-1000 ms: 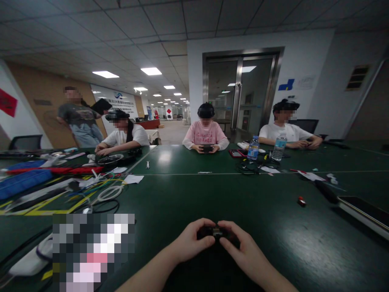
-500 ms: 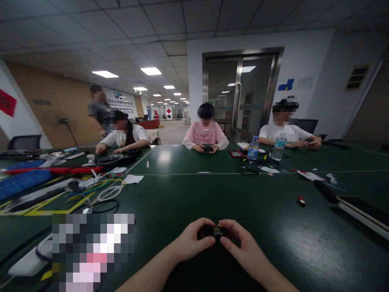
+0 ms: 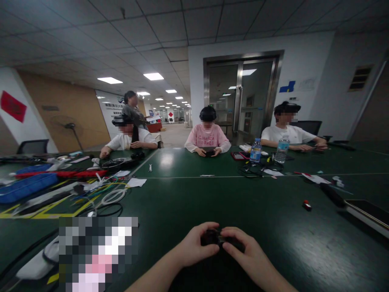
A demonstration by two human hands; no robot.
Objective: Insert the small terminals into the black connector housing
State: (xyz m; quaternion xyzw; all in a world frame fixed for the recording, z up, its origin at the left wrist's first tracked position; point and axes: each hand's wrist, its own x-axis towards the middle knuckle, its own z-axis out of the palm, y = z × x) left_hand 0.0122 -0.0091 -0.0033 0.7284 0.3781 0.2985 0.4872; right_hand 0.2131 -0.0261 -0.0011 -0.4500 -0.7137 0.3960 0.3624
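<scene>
Between my fingertips is a small dark object [image 3: 219,239], low over the green table [image 3: 194,194]. Its kind cannot be made out, as the fingers cover much of it and it blends with the dark tabletop. My left hand [image 3: 197,244] grips its left side, fingers curled over the top and thumb below. At the right side, my right hand [image 3: 241,245] pinches it the same way, with the fingertips of both hands nearly meeting. A small red-and-black item [image 3: 306,205] lies on the table to the right, apart from my hands.
Left are a blue tray [image 3: 28,188], coiled cables [image 3: 113,197] and a white power strip [image 3: 38,259]. A small wrench [image 3: 150,167] lies farther off. Two water bottles [image 3: 255,151] stand far right, near a flat dark-topped device [image 3: 369,215]. Several people sit opposite; one person stands behind.
The whole view has shifted slightly right and down. My hands still hold the dark object, fingertips a little closer together. The standing person at the back has moved right.
</scene>
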